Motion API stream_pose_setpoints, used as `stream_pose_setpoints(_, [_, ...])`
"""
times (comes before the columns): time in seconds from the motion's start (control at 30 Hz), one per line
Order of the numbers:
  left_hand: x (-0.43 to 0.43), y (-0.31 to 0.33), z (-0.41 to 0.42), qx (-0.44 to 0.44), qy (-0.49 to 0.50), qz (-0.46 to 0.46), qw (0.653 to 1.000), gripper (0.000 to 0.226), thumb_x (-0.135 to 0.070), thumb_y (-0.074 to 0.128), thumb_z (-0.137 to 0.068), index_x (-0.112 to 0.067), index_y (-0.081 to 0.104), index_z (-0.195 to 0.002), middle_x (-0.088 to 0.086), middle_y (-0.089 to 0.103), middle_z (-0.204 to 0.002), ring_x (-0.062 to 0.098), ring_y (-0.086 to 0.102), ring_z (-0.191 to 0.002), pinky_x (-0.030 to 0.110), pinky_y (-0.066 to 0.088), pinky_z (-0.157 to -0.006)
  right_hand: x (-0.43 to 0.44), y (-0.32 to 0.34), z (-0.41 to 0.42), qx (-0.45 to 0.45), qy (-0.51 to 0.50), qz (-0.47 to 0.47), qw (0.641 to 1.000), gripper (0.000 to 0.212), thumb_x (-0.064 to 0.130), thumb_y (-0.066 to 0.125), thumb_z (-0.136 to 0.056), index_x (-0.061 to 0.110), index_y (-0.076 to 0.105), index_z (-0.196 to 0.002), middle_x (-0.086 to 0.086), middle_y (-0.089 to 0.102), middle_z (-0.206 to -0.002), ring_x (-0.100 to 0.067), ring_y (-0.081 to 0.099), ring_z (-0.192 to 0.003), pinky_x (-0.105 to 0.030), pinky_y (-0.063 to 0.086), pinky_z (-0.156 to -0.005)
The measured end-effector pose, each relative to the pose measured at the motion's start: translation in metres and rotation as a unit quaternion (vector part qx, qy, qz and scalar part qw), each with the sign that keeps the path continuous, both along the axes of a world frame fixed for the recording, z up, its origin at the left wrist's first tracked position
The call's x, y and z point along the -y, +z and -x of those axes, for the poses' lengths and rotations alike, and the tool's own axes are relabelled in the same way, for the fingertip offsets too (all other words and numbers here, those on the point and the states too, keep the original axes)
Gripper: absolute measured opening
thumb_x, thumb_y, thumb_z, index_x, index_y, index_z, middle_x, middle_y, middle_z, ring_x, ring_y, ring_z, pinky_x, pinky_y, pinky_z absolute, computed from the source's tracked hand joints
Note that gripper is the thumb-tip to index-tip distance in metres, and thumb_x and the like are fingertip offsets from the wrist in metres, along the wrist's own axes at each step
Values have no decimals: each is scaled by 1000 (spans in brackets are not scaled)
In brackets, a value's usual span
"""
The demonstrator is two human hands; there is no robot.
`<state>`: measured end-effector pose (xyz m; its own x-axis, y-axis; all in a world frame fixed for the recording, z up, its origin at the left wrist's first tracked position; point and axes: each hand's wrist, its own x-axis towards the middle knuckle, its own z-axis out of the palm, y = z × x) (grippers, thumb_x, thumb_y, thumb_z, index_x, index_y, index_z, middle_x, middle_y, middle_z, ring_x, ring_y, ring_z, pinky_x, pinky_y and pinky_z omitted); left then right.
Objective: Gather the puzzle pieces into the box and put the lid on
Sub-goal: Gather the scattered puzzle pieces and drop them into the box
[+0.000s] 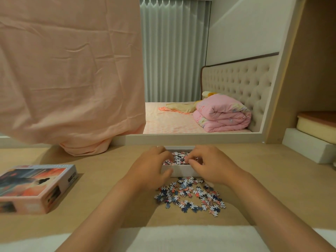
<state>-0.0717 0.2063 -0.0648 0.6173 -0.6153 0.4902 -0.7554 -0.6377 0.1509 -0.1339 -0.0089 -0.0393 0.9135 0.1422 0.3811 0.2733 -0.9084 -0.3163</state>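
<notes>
Dozens of loose puzzle pieces [190, 196] sprawl crosswise just below the white box [181, 172], over which my left hand [152, 165] and right hand [211, 165] hover close together, fingers curled, grip impossible to tell.

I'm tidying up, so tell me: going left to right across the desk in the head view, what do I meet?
Printed lid, left hand, right hand, white block.
</notes>
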Motion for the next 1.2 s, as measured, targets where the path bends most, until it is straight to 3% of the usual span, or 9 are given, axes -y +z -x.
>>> stream_pose_setpoints(0.1, [-2, -10, 13, -46, 2, -25, 999, 29, -46, 54, -88, -35, 56, -115, -16, 50, -110, 8, 52, -102, 28, 44, -78, -4, -6, 10, -93, -2, 16, 996, 28, 25, 51, -95, 35, 74, -108, 21, 65, -90, 0, 60, -71, -26, 51, -69])
stream_pose_setpoints(0.2, [-1, -23, 14, -161, 13, -75, 984, 57, -57, 56, -86, -38, 46, -138, -11, 42, -125, 10, 43, -119, 33, 43, -98, -8, -24, 9, -163, 16, 87, 983, 43, 18, 46, -94, 36, 62, -130, 13, 59, -128, -11, 58, -109, -35, 50, -94])
stream_pose_setpoints(0.27, [0, -27, 13, -209, 25, -132, 969, 66, -59, 54, -88, -37, 37, -147, -8, 37, -133, 12, 31, -127, 37, 35, -108, -12, -32, 6, -199, 23, 112, 973, 50, 15, 46, -94, 32, 53, -140, 11, 48, -137, -15, 48, -124, -38, 43, -105])
stream_pose_setpoints(0.53, [8, -23, 18, -201, -16, -96, 975, 56, -48, 60, -91, -29, 50, -142, -6, 46, -129, 11, 46, -114, 30, 41, -99, -3, -17, 9, -204, 14, -16, 979, 34, 21, 58, -96, 34, 67, -126, 8, 63, -126, -10, 60, -107, -36, 50, -99])
stream_pose_setpoints(0.7, [0, -10, 23, -242, 73, -207, 945, 96, -78, 59, -72, -36, 24, -152, -6, 27, -146, 19, 26, -137, 45, 35, -110, 21, 0, 28, -352, -82, 85, 929, 97, 52, 87, -67, 37, 39, -149, 7, 44, -150, -19, 48, -133, -37, 40, -109])
stream_pose_setpoints(0.77, [0, -12, 25, -255, 79, -229, 936, 97, -78, 60, -71, -37, 25, -152, -6, 27, -145, 20, 30, -135, 45, 35, -110, 21, -1, 30, -376, -97, 102, 916, 104, 53, 89, -62, 37, 36, -151, 4, 43, -152, -23, 47, -134, -40, 41, -109])
stream_pose_setpoints(0.97, [9, -16, 24, -237, 32, -175, 955, 73, -56, 62, -87, -29, 37, -149, -7, 39, -128, 14, 47, -111, 30, 41, -95, 9, -14, 18, -321, -46, 34, 945, 82, 46, 83, -75, 26, 47, -146, 0, 55, -140, -16, 56, -109, -32, 47, -97])
stream_pose_setpoints(1.07, [12, -20, 22, -234, 31, -170, 957, 71, -53, 62, -88, -29, 36, -150, -5, 40, -127, 17, 46, -113, 34, 41, -100, 5, -19, 13, -301, -42, 22, 952, 76, 47, 79, -79, 23, 50, -145, 4, 58, -137, -14, 57, -115, -31, 45, -99])
stream_pose_setpoints(1.2, [20, -21, 21, -219, 4, -131, 967, 57, -43, 65, -88, -30, 49, -142, -6, 41, -111, 14, 49, -99, 29, 42, -91, -6, -29, 8, -271, -17, 5, 963, 70, 58, 77, -74, 28, 59, -135, 20, 52, -81, 0, 47, -72, -23, 40, -64])
